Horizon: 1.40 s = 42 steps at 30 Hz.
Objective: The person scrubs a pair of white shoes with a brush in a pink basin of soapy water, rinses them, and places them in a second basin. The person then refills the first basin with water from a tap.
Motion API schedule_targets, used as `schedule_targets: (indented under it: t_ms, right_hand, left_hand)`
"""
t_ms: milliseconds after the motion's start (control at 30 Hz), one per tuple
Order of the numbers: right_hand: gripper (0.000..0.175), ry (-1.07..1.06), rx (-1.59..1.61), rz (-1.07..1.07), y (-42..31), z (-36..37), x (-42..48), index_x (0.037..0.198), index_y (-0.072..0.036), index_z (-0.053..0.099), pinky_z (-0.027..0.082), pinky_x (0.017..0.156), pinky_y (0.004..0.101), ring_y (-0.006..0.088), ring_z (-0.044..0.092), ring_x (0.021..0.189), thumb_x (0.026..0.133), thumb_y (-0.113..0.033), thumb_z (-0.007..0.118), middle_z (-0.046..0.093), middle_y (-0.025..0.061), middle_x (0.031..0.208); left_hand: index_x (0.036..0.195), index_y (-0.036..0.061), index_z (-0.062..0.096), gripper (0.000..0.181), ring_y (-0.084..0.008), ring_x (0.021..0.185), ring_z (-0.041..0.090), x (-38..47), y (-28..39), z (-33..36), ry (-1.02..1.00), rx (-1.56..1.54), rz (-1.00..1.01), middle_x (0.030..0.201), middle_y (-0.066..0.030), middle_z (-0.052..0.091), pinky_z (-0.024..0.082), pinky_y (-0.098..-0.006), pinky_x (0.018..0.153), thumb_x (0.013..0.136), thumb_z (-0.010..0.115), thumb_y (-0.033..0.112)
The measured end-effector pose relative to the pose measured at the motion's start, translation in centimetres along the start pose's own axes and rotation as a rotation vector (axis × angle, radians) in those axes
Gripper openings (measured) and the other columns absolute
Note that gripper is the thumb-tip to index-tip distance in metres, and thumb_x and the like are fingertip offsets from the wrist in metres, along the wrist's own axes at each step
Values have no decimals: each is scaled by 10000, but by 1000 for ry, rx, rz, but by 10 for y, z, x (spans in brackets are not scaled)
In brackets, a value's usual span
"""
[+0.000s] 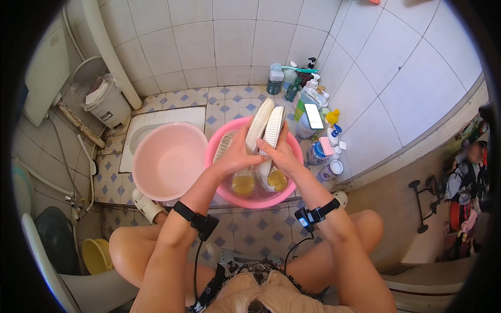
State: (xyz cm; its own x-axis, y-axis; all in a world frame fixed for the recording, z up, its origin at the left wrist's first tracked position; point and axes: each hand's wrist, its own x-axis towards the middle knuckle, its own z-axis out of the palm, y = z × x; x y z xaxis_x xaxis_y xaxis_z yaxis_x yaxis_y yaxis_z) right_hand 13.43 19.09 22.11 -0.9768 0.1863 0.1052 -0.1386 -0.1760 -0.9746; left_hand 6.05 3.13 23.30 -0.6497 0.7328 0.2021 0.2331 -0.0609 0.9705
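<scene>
My left hand [235, 153] grips a white-soled shoe [258, 124], its ribbed pale edge turned up. Against it stands a second white-soled shoe [275, 124], gripped in my right hand [285, 155]. Both shoes are held close together above a bright pink basin [254, 202], toes pointing away from me. Inside the basin, another ribbed white sole [224, 145] leans at the left wall. Two rounded pieces with a yellow patch [243, 184] show near the basin's front, in cloudy liquid; whether they belong to the held shoes is hidden by my hands.
A pale pink basin [169, 164] stands at the left, partly over a squat toilet [195, 117]. Several bottles and tubs [309, 98] line the right wall, with a lit phone [313, 116] and a pink soap bar or sponge [326, 146] resting on them. A bin [111, 101] stands far left.
</scene>
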Motion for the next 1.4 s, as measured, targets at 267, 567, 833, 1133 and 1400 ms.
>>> schedule_targets:
  t_ms: [267,567,833,1133,1400]
  right_hand:
    - [704,-161,445,57,-33,-2,0,1559,-105,187,292,1180,377,204,344,1429,994,-76,606,369,80,1524]
    - [695,-133,190,219,-42,-23,0,1385,-32,467,501,1045,413,248,591,1221,781,85,790,593,99,1302]
    - [704,-11,-66,-25,-33,-6,6,1309,-28,508,544,939,365,211,640,1113,707,38,868,636,97,1230]
    - [670,66,-194,-125,-27,3,6,1270,-8,535,561,917,361,211,673,1058,694,51,873,671,115,1179]
    - [508,181,25,-272,-51,4,16,1193,23,620,539,907,341,202,669,1003,735,68,837,690,103,1122]
  left_hand:
    - [1426,-9,416,994,-228,1215,583,11,11,-25,110,-115,-20,1348,-150,583,476,-380,1038,619,952,213]
    - [1519,8,256,1088,-213,1285,512,4,26,-29,-149,-73,-40,1405,-138,505,396,-374,1110,673,918,177]
    - [1430,25,312,919,-185,905,645,1,32,-18,7,100,-74,1206,-135,590,543,-314,574,694,857,99]
    - [1254,27,533,666,-294,1005,681,3,38,-19,95,340,-141,1081,-151,692,524,-385,894,681,854,142]
    - [1380,61,412,1015,-290,1137,608,0,-5,-4,266,280,284,1187,-139,634,482,-416,971,557,982,229]
